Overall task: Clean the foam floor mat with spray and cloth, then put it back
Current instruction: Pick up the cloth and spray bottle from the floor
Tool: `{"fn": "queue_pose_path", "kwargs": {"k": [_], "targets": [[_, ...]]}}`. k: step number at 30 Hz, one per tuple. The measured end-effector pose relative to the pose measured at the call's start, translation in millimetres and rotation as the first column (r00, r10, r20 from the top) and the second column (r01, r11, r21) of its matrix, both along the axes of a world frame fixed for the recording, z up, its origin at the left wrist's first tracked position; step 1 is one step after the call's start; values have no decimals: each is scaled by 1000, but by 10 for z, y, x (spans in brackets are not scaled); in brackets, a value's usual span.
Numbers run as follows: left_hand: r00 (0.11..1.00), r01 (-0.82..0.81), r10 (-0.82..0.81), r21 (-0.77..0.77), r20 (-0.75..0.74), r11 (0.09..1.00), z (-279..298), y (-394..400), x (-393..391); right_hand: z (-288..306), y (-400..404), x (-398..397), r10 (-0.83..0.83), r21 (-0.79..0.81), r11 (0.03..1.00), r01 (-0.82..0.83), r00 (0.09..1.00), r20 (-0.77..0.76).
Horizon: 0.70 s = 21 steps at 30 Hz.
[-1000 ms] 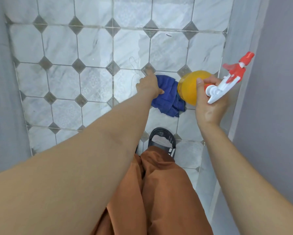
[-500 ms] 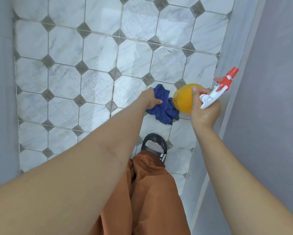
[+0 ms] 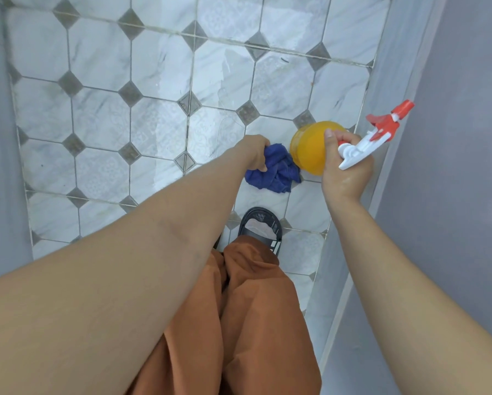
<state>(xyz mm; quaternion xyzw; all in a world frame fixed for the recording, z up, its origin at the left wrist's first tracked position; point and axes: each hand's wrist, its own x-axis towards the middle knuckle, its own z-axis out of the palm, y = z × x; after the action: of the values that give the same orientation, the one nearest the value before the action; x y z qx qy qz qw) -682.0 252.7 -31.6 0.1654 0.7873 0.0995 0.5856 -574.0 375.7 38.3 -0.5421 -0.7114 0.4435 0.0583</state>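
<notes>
My cloth is deep blue. My spray bottle is orange-yellow, with a white and red trigger head. The floor is white marbled tile with small grey diamonds. My trousers are rust-brown, my sandal black.

You've got a marble-look tiled floor, grey walls both sides, a black slide sandal, rust-orange trousers.
</notes>
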Motion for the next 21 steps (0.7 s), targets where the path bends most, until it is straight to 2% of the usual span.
{"fn": "queue_pose_path", "kwargs": {"k": [3, 5, 11, 16, 21], "targets": [[995, -57, 64, -85, 77, 995, 194, -36, -30, 106, 41, -45, 75, -11, 997, -74, 996, 58], [990, -35, 52, -128, 132, 991, 417, -124, -90, 255, 51, -88, 108, -31, 994, -105, 988, 110], [985, -157, 160, -58, 60, 986, 1401, -493, -502, 1182, -109, -232, 139, -65, 989, -132, 984, 113], [923, -379, 371, 79, 108, 922, 2643, -608, -1037, 2292, -178, -648, 194, -89, 979, -186, 976, 100], [869, -487, 493, 276, 50, 829, 4403, -592, -1694, 3981, -178, -1342, 258, -50, 965, -257, 966, 18]]}}
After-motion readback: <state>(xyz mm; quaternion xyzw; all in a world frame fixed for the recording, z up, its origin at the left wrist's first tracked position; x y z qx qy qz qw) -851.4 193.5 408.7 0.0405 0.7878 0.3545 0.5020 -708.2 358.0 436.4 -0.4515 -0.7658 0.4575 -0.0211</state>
